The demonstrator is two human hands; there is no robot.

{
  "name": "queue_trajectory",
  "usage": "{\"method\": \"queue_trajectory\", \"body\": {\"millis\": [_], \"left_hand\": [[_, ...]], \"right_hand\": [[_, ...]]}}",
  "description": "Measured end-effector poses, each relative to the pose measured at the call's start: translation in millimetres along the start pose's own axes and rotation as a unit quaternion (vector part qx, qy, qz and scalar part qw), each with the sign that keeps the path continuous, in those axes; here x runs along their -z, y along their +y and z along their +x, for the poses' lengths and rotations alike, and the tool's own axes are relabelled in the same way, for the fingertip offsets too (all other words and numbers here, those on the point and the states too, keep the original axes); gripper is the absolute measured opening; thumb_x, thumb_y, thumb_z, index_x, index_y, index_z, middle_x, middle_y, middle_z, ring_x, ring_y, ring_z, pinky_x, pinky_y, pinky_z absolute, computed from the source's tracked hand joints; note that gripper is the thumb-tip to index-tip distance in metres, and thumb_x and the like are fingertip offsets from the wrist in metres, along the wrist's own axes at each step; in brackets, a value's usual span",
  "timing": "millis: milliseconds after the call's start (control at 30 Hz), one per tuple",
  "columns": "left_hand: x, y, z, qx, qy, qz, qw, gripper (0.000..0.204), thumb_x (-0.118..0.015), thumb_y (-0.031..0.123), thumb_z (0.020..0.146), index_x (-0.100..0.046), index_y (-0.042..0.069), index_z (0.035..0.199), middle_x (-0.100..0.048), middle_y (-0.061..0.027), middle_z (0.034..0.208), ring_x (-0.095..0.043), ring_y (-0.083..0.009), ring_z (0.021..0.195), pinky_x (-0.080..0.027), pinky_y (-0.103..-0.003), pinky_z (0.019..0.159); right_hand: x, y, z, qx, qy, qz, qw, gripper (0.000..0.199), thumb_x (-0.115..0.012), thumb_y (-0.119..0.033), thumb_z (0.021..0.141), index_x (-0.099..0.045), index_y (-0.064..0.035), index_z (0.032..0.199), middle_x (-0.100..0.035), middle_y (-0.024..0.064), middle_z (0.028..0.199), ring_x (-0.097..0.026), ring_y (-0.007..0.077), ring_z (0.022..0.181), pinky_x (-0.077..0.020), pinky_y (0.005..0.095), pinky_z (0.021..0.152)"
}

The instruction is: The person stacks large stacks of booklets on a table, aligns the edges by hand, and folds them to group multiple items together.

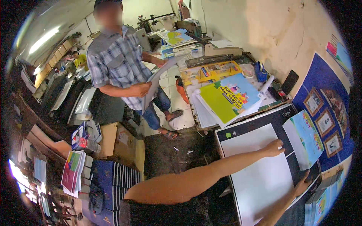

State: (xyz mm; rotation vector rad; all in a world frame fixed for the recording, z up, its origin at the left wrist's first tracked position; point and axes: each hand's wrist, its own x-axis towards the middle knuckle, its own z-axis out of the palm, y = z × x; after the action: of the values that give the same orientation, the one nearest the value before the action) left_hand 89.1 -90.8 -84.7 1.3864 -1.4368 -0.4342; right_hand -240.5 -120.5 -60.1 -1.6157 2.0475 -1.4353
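Note:
A large white sheet point(260, 169) lies on a black-topped board point(241, 132) at the right. Over its upper right part is my left hand point(272, 148), fingers curled closed; a small white bit shows at the fingertips, too small to name. Beside the sheet, a stack of blue printed covers point(303, 138) rests toward the wall. My right hand point(302, 184) is low on the board at the near edge of these covers, its fingers apart, thumb close to the covers' corner. Whether it touches the covers I cannot tell.
A person point(120, 64) stands across, holding a grey sheet point(154, 84). On the worktable beyond are green-and-blue printed covers point(226, 98), a paper cutter point(215, 54) and a blue tape dispenser point(261, 71). Cardboard boxes point(122, 141) and stacked dark-blue books point(103, 180) stand left. Framed pictures point(325, 122) are right.

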Motion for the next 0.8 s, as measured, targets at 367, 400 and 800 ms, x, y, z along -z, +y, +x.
{"method": "queue_trajectory", "body": {"millis": [367,400,800], "left_hand": [[21.6,-24.6,30.4,0.003,-0.014,-0.105,0.994,0.013,-0.072,0.014,0.086,-0.074,0.008,0.097,-0.076,-0.0096,0.090,-0.073,-0.0225,0.082,-0.057,-0.037,0.074],[-11.9,22.6,31.6,0.025,-0.036,-0.080,0.996,0.016,-0.075,0.022,0.089,-0.074,0.007,0.094,-0.076,-0.0078,0.084,-0.072,-0.0209,0.076,-0.056,-0.035,0.069],[-21.0,4.1,56.3,-0.006,-0.033,-0.046,0.998,0.035,-0.071,0.035,0.094,-0.068,0.004,0.110,-0.073,-0.0105,0.087,-0.070,-0.0254,0.075,-0.055,-0.038,0.068]], "right_hand": [[-12.5,-52.5,0.7,-0.088,-0.095,-0.130,0.983,0.064,-0.052,-0.059,0.099,-0.064,-0.0095,0.137,-0.065,0.0174,0.135,-0.060,0.0396,0.126,-0.0462,0.0448,0.105],[5.1,21.6,10.0,-0.066,0.039,-0.107,0.991,0.072,-0.056,-0.068,0.093,-0.064,-0.0114,0.136,-0.066,0.0194,0.133,-0.061,0.0415,0.124,-0.0467,0.0467,0.104],[-9.9,-44.5,-15.4,0.000,-0.021,0.071,0.997,0.070,-0.074,-0.043,0.092,-0.053,-0.0006,0.144,-0.065,0.0214,0.132,-0.063,0.0309,0.121,-0.0470,0.0394,0.102]]}}
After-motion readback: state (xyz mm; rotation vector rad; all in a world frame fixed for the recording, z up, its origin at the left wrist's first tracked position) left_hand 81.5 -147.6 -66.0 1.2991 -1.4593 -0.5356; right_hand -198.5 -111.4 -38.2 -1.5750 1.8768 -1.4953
